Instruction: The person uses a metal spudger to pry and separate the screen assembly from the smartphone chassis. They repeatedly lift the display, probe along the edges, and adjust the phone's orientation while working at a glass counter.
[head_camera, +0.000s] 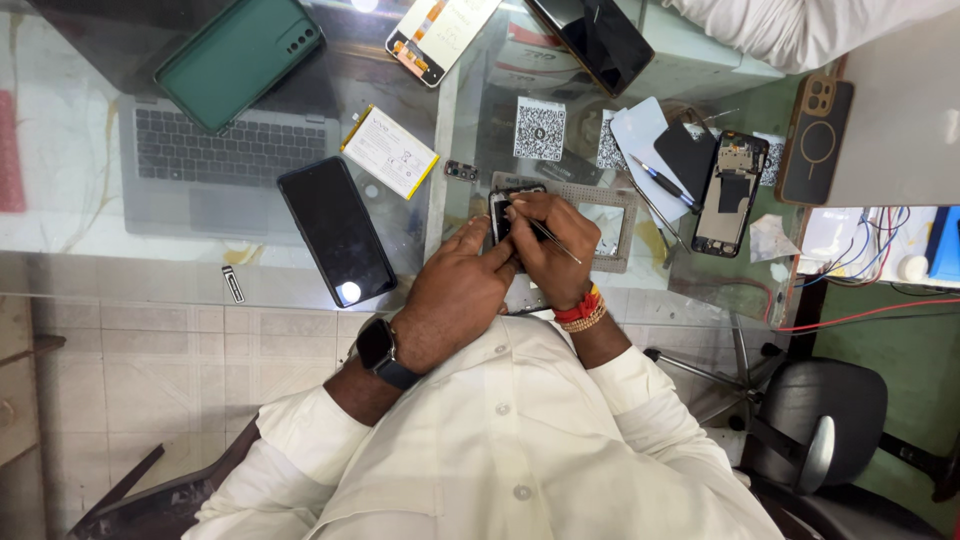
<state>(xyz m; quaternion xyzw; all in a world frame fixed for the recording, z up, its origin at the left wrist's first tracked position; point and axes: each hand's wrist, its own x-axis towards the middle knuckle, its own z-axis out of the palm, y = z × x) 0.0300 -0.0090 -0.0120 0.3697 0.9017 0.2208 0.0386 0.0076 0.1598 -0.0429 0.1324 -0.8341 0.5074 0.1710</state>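
Note:
My left hand (455, 292), with a black watch on the wrist, steadies a small dark phone part (500, 212) over a grey work mat (612, 222) on the glass table (80, 180). My right hand (548, 250), with red and gold bands on the wrist, pinches a thin metal tool (558, 243) and presses its tip onto that part. The two hands touch each other. Most of the part is hidden by my fingers.
A black phone (337, 231) and a white-yellow battery (390, 152) lie left of the hands. A green phone case (238, 58) and a laptop (215, 160) sit further left. An opened phone (731, 195), a pen (660, 181) and a brown-cased phone (815, 140) lie to the right. Another person's white sleeve (800, 25) is at the top right.

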